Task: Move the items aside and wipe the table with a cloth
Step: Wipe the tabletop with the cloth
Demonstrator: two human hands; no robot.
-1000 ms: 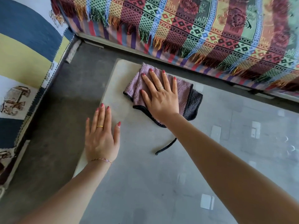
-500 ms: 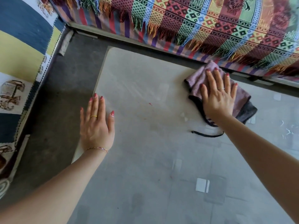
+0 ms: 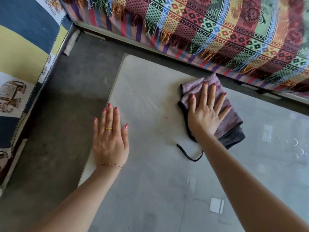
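Observation:
A folded purple cloth (image 3: 229, 121) with a dark grey underside and a black loop trailing from it lies on the glass-topped table (image 3: 150, 91), near the far edge. My right hand (image 3: 205, 113) presses flat on the cloth with fingers spread. My left hand (image 3: 109, 139) rests flat on the table's left edge, fingers together, holding nothing. A small reddish speck marks the tabletop between the two hands.
A sofa with a colourful fringed throw (image 3: 217, 30) runs along the far side of the table. A blue and yellow patterned cushion (image 3: 21, 47) lines the left. Dark grey floor (image 3: 58, 131) lies between table and seats.
My right hand slid the cloth from the table's far-left corner to the right, then a little back toward the left. My left hand stayed flat on the left edge.

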